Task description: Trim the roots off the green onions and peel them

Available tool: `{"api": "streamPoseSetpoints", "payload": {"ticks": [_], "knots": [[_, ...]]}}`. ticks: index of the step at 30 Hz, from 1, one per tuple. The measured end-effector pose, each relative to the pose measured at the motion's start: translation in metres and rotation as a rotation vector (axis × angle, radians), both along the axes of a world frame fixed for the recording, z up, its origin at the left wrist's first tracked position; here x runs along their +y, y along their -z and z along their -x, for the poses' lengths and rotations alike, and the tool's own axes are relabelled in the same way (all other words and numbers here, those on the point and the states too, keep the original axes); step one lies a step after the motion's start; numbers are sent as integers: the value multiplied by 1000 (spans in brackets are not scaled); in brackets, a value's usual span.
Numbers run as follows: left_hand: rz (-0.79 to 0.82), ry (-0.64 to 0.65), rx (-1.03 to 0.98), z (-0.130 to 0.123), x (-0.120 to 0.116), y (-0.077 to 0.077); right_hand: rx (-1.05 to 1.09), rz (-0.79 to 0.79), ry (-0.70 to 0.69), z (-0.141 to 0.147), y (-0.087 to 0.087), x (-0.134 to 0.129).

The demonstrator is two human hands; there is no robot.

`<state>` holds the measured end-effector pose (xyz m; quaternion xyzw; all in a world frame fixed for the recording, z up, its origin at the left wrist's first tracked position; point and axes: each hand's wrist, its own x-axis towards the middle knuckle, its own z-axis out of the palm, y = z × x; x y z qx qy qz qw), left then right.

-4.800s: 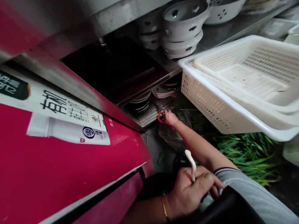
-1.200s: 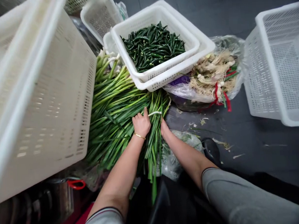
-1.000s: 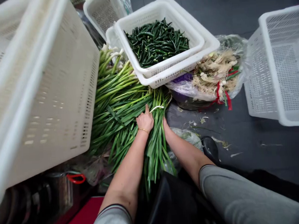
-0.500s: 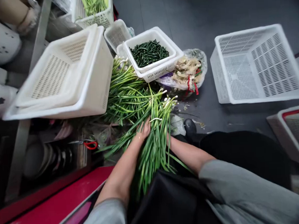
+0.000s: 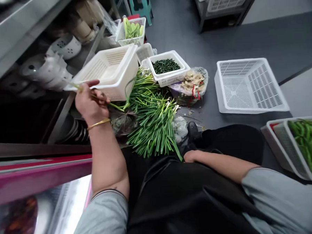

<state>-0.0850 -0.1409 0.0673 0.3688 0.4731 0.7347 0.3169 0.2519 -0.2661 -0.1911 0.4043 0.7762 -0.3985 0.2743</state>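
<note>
My left hand (image 5: 88, 103), with a bracelet at the wrist, is raised in front of the white plastic tub (image 5: 129, 76). Its fingers are closed on a scallion (image 5: 116, 106), whose thin pale end sticks out to the left and whose green leaf trails right. On the floor lies a big heap of scallions (image 5: 153, 127), leaves towards me and white bulbs pointing away. Low by my lap, my right hand (image 5: 189, 156) is close to the leaf tips; its fingers are hidden.
A white basket of dark green chillies (image 5: 166, 65) stands beyond the heap, beside a plastic bag (image 5: 203, 81) of roots. Rightward are a white crate (image 5: 249, 110) and a basket of green peppers (image 5: 310, 143). A metal shelf (image 5: 18, 30) overhangs on the left.
My left hand has come up and left out of the heap with a scallion. My right hand has drawn back towards my lap. The scallions now lie on the floor, and the view has shifted.
</note>
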Motion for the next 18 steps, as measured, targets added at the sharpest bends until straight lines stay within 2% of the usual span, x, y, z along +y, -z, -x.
{"api": "streamPoseSetpoints", "payload": {"ticks": [2,4,6,9,11,13,15,18], "knots": [[8,186,-189,3,-27,-15,-23,8,13,-15,-11,-11],[65,350,-358,11,-41,-8,-22,-13,58,-35,-23,0],[108,433,-495,20,-42,16,-23,-74,143,-54,-35,29],[183,492,-613,25,-29,64,-21,-213,333,-67,-47,89],[255,527,-642,21,-17,93,8,-275,471,-54,-44,131],[333,576,-639,14,-4,112,39,-295,606,-27,-31,167],[402,618,-612,7,8,124,61,-274,736,8,-12,193],[498,624,-589,0,22,136,115,-184,920,52,15,216]]}}
